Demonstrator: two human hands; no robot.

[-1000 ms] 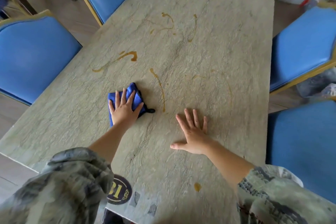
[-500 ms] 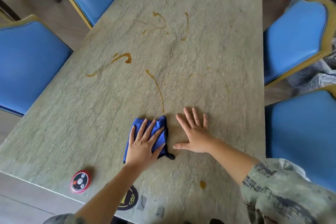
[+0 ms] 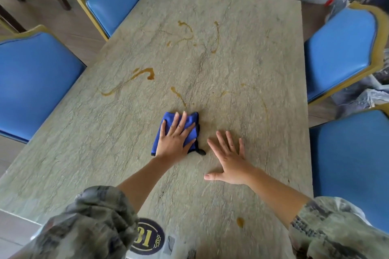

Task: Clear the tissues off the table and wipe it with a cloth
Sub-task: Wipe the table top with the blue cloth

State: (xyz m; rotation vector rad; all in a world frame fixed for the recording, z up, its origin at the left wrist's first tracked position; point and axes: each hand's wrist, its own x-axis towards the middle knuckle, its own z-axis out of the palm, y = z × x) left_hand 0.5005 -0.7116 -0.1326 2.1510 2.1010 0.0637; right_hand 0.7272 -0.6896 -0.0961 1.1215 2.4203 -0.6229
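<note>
Left hand (image 3: 175, 143) flat on folded blue cloth (image 3: 190, 121), fingers straight and spread, pressing it onto table (image 3: 63, 143) near the middle, slightly near side. Cloth mostly hidden under palm; only far edge, left edge and a dark loop at the near right corner showing. Right hand (image 3: 230, 161) just right of cloth, apart from it, palm down on bare stone, fingers splayed wide, thumb out to the left, holding nothing. Brown streak (image 3: 179, 95) running from far side to cloth's far edge; its near end hidden under cloth or fingers, cannot tell which. Further brown trails (image 3: 143, 73) at left and fainter ones far centre; small brown drop (image 3: 240, 222) near right edge. Round dark sticker (image 3: 150, 237) at near edge, number partly covered by left sleeve (image 3: 94, 223). Blue chairs (image 3: 35, 86) on both sides and far end, all cut off by frame. Blurred clutter at far right, unreadable.
</note>
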